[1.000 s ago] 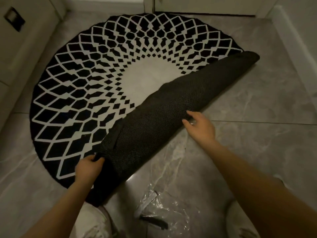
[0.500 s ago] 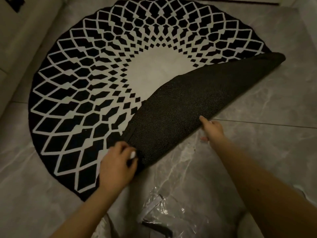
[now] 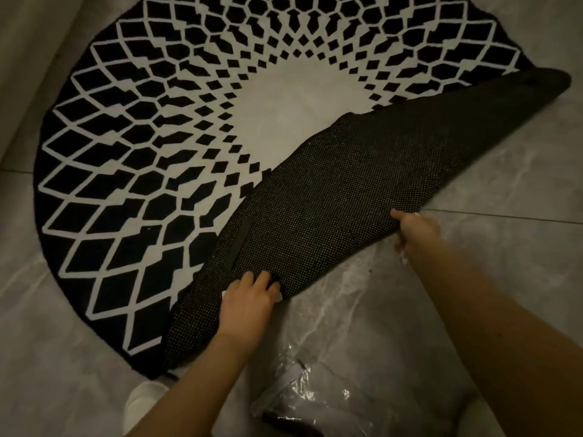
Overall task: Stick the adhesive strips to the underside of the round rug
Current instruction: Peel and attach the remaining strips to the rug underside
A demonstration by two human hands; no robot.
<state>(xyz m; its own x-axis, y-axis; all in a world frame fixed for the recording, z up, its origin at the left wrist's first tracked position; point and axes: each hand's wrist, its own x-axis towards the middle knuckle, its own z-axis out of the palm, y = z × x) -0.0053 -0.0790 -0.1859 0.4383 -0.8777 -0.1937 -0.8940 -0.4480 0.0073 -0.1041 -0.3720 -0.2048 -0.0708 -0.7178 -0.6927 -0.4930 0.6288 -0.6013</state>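
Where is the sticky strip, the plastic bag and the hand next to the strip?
adhesive strip [image 3: 237, 245], head view, middle of the dark strip on the rug's underside.
plastic bag [image 3: 318, 402], head view, crinkled clear film on the floor.
left hand [image 3: 247, 302], head view, back of the hand at the folded rug's edge.

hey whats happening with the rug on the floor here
A person is working on the round rug, which lies on the tiled floor with its near edge folded over, dotted underside up. The left hand and the right hand each grip the flap's edge. One dark adhesive strip is already on the underside. A clear plastic bag lies on the floor nearby.
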